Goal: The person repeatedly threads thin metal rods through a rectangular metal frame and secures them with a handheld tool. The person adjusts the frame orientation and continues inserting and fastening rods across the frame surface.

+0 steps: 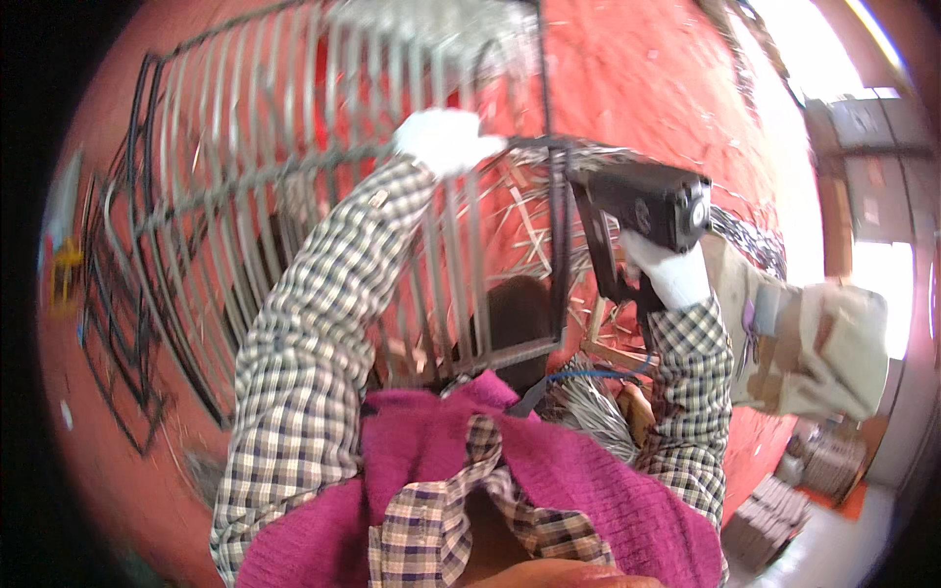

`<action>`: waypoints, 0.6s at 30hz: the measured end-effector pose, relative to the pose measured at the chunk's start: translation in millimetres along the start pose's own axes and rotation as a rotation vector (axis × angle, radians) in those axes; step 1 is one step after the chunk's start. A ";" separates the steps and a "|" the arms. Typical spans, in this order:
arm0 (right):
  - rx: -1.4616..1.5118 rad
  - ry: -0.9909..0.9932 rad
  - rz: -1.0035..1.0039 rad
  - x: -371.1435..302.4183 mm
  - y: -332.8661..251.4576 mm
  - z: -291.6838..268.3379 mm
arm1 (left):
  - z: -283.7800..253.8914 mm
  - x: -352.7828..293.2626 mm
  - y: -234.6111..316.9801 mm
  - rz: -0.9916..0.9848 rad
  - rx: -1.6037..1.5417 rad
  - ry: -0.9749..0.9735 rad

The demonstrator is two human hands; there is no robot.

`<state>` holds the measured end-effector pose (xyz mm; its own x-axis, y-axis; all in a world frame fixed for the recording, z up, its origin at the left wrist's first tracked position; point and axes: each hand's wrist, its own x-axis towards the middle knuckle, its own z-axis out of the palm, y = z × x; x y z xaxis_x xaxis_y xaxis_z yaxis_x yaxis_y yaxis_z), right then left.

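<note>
My left hand (443,139), in a white glove, grips the upper bar of a dark metal wire frame (294,206) with many parallel rods, held up over the red floor. My right hand (669,272), also in a white glove, is closed on the handle of a black pistol-shaped power tool (642,201). The tool's head sits against the frame's right corner post (559,245). Both sleeves are checked, over a magenta knitted top.
More black wire frames (118,304) lie on the red floor at left. A pile of loose metal rods (588,407) lies below the frame. Another person's leg in camouflage trousers (804,338) is at right. Stacked flat pieces (774,514) sit at lower right.
</note>
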<state>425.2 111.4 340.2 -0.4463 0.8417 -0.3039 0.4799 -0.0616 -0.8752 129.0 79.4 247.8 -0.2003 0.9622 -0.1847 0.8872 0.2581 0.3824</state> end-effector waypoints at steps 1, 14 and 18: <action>-0.058 0.095 -0.009 -14.1 10.6 -27.2 | -2.4 -1.4 2.5 0.049 0.035 0.002; -0.952 0.728 0.754 -65.1 253.3 -253.5 | -9.2 -11.7 7.7 0.010 0.155 0.000; -1.021 0.705 1.010 -58.0 288.5 -265.0 | -24.5 -27.5 41.9 0.016 0.220 0.005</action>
<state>789.7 187.0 205.1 0.6355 0.7662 -0.0953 0.7584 -0.5964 0.2629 161.5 65.9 291.2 -0.1867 0.9667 -0.1750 0.9595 0.2177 0.1787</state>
